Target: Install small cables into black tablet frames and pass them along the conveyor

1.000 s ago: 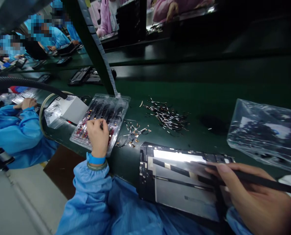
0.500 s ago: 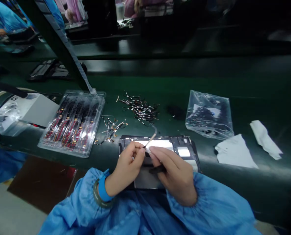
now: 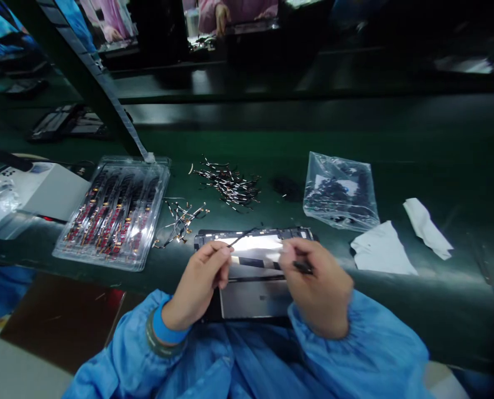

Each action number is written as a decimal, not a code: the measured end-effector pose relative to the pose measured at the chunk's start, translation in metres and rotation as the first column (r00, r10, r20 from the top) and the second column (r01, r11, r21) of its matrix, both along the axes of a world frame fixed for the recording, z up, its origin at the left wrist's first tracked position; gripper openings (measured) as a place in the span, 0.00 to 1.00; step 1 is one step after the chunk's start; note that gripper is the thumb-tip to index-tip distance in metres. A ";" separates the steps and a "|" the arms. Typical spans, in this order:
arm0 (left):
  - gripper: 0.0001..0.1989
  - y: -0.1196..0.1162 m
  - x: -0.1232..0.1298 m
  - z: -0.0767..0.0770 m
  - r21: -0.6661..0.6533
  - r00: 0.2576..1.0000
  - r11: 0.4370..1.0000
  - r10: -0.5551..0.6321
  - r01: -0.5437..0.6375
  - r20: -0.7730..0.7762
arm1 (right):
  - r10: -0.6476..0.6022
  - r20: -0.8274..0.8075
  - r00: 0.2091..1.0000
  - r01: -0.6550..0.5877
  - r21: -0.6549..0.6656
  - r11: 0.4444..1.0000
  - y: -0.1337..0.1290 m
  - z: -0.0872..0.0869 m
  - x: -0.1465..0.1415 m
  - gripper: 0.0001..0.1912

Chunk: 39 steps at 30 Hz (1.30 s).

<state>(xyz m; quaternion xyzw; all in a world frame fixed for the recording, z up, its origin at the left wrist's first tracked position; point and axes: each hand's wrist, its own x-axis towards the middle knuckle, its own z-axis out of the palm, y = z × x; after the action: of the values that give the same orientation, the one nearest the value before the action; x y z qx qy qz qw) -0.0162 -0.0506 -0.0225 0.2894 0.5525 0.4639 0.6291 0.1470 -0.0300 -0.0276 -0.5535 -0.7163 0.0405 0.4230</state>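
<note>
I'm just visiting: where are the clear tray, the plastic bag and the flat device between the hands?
Clear plastic tray (image 3: 99, 260): head view, on its near rim.
Clear plastic bag (image 3: 340, 194): head view, middle of its upper face.
Opened flat device (image 3: 250, 296): head view, on its gray panel.

Glossy clear plastic — the component tray and the wrinkled bag. Smooth green bench top with a soft sheen; shiny, metallic-looking panel on the opened tablet; matt, paper-like white wipes; creased blue cloth sleeves.
</note>
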 end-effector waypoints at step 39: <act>0.05 -0.037 -0.104 -0.007 0.603 0.281 0.711 0.700 -0.360 -0.657 | -0.154 -0.530 0.834 -0.140 -0.472 0.870 0.014 0.022 0.035 0.12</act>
<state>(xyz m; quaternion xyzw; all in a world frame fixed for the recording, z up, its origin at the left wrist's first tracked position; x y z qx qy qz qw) -0.1198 -0.0878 -0.0300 0.3764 0.7616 0.5274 0.0115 0.1824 -0.0161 -0.0054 -0.6097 -0.5267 0.3777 0.4562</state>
